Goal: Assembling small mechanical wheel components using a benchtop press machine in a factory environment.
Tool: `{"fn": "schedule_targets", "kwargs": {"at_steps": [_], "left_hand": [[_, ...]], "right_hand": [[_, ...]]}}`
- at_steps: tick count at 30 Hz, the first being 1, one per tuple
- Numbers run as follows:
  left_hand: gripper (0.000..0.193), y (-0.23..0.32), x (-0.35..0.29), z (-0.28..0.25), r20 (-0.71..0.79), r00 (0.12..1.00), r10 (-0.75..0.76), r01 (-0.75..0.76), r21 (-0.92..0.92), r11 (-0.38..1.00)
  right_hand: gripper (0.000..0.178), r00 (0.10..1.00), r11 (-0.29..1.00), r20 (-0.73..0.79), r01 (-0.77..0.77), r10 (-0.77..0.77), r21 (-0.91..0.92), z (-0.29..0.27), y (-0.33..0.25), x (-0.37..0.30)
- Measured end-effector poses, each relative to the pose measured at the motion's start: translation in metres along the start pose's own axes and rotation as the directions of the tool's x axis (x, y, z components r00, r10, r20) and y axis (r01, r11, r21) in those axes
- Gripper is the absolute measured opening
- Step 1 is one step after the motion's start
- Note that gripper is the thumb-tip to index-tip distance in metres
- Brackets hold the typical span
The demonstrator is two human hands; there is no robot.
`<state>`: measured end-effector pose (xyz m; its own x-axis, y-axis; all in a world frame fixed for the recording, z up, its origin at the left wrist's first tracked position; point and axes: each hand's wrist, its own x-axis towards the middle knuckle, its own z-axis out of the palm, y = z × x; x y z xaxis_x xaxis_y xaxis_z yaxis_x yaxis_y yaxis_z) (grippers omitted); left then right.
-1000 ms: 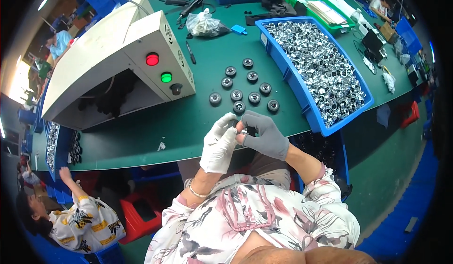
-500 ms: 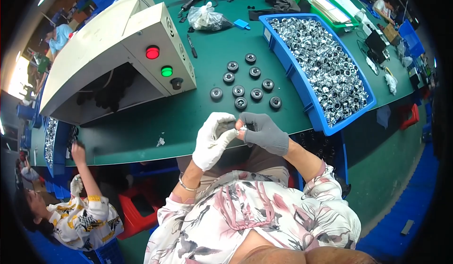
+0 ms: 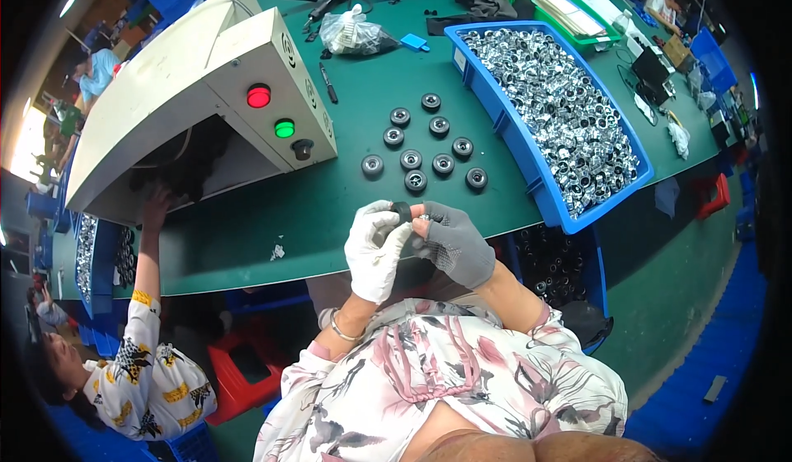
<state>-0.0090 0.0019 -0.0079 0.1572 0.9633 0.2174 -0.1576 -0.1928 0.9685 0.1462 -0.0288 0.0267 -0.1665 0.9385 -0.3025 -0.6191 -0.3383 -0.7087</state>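
Observation:
In front of the table's near edge, my left hand (image 3: 375,252), in a white glove, is closed around a small black wheel (image 3: 402,211). My right hand (image 3: 455,246) wears a grey glove with bare fingertips. Its thumb and forefinger are pinched together right beside the wheel, with a small shiny bit between them that I cannot make out. Beyond my hands, several black wheels with ringed hubs lie loosely grouped on the green table (image 3: 330,223), the nearest wheel (image 3: 416,181) just past my fingers.
Right of the wheels stands a blue bin (image 3: 513,139) heaped with shiny metal rings (image 3: 561,124). A cream machine (image 3: 181,74) with red and green lamps fills the left; a co-worker's hand (image 3: 157,204) reaches into its opening. Another blue bin (image 3: 601,272) of black parts sits below the edge.
The black wheel now shows above my left fingers. My right hand has turned and shifted slightly left. The co-worker's arm has moved up into the machine's opening.

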Motion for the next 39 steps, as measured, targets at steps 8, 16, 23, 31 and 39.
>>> {"fn": "schedule_targets", "kwargs": {"at_steps": [8,16,23,31,39], "left_hand": [[0.016,0.012,0.008,-0.016,0.222,0.965,-0.142,0.153,-0.033,0.988],[0.013,-0.007,0.008,-0.025,0.264,0.947,-0.180,0.220,-0.130,0.967],[0.014,0.003,0.003,-0.020,0.265,0.933,-0.242,0.304,-0.221,0.927],[0.018,-0.001,0.006,-0.024,0.286,0.910,-0.300,0.408,-0.489,0.771],[0.020,0.007,0.001,-0.011,0.216,0.910,-0.354,0.415,-0.474,0.776]], "right_hand": [[0.015,0.996,0.954,-0.029,0.074,-0.086,-0.291,-0.006,-0.001,0.001],[0.018,0.995,0.920,-0.023,0.076,-0.092,-0.385,0.002,-0.010,0.001],[0.019,0.995,0.876,0.018,0.096,-0.099,-0.473,-0.006,-0.006,0.004],[0.024,0.988,0.766,0.043,0.141,-0.147,-0.627,-0.002,-0.029,0.001],[0.013,0.896,0.544,0.117,0.358,-0.428,-0.759,0.009,-0.008,0.002]]}}
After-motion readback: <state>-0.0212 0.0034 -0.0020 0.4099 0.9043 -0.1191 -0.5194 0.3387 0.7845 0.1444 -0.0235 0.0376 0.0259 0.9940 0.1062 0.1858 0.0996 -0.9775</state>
